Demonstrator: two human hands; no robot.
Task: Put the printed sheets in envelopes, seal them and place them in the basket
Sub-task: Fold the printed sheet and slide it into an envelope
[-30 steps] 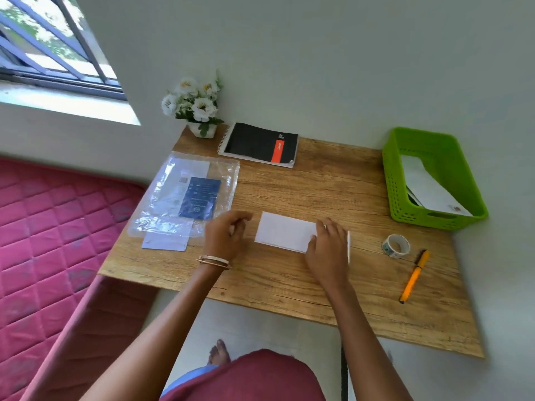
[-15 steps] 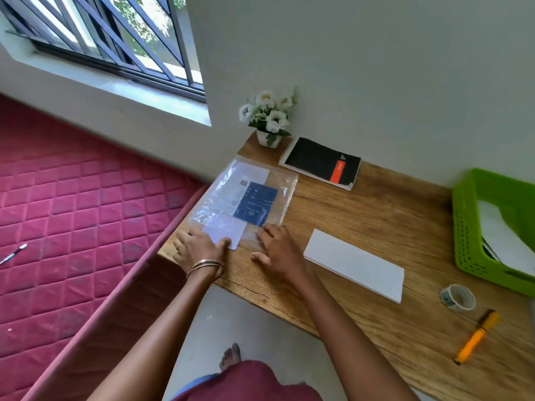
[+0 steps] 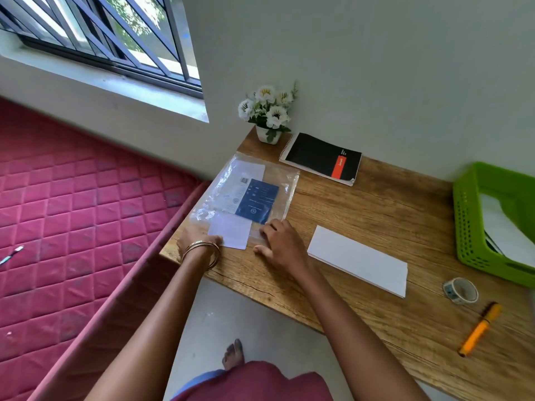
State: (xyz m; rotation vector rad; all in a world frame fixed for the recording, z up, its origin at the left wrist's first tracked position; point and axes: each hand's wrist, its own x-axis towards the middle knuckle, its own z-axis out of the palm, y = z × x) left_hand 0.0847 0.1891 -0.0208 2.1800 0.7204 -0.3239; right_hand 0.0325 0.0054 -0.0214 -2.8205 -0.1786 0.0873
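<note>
Both hands moved off folded printed sheet (image 3: pixel 359 260), now lying alone mid-table (image 3: pixel 376 209), over to clear plastic envelope packet (image 3: pixel 246 195) at left edge. Left hand (image 3: pixel 192 241) at white envelope (image 3: pixel 231 234) poking from packet mouth; grip hidden, cannot tell. Right hand (image 3: pixel 279 241) pressing packet flat, fingers relaxed, gripping nothing. Likely step: drawing out 1 envelope. Green basket (image 3: pixel 469 227) far right, already holding envelopes. Around: tape roll (image 3: pixel 460 290), orange pen (image 3: pixel 477 329), black notebook (image 3: pixel 322 158), flower pot (image 3: pixel 267 114). Nothing blocking.

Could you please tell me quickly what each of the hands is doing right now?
Left hand: pinching the white envelope sticking out of the plastic pack.
Right hand: open, fingers pressing on the pack.
</note>
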